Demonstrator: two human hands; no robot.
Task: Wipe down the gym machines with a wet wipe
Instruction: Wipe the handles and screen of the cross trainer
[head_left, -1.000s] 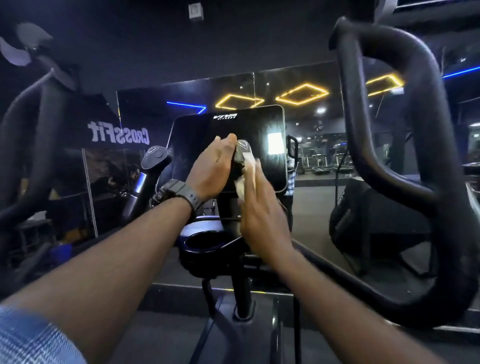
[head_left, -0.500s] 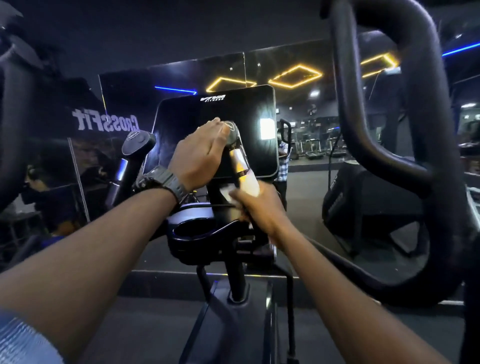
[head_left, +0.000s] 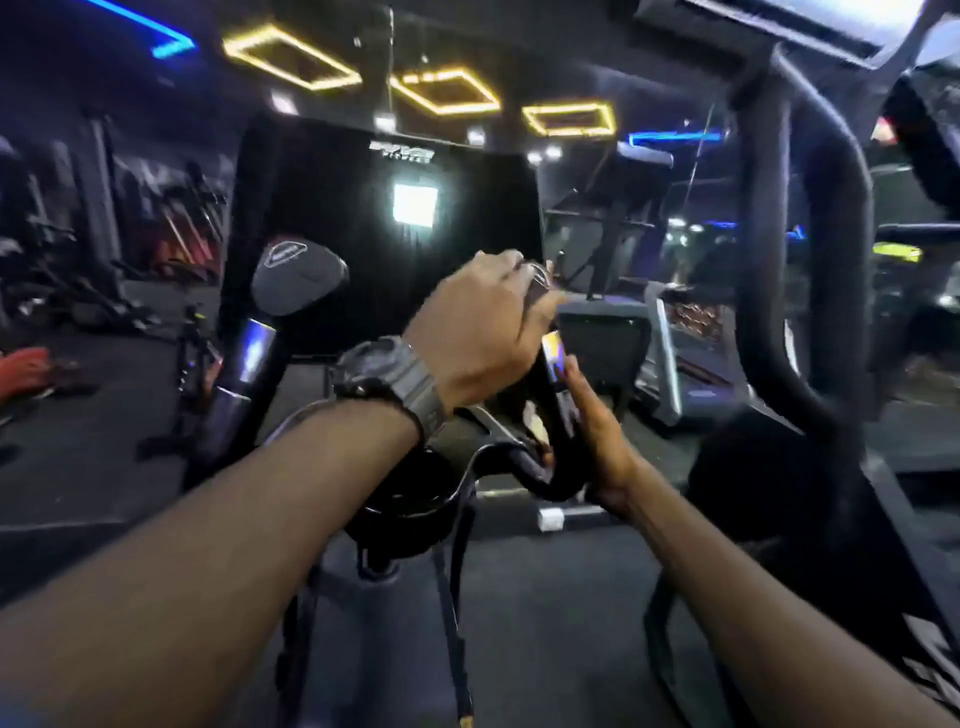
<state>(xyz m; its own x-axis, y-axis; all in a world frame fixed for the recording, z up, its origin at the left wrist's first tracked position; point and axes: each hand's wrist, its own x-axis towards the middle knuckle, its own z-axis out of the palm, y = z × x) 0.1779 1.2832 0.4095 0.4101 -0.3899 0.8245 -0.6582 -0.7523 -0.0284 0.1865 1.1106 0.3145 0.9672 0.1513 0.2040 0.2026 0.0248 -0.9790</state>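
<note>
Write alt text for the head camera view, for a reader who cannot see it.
A person's left hand, a watch on its wrist, closes over the top of an exercise machine's handle, while the right hand presses against the handle's lower shaft. A dark console screen stands behind, in a dim gym with yellow ceiling lights.

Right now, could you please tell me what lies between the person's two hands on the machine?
In the head view, the right-side handle post runs between them: the left hand grips its top, the right hand presses its lower part. The wipe is barely visible.
</note>
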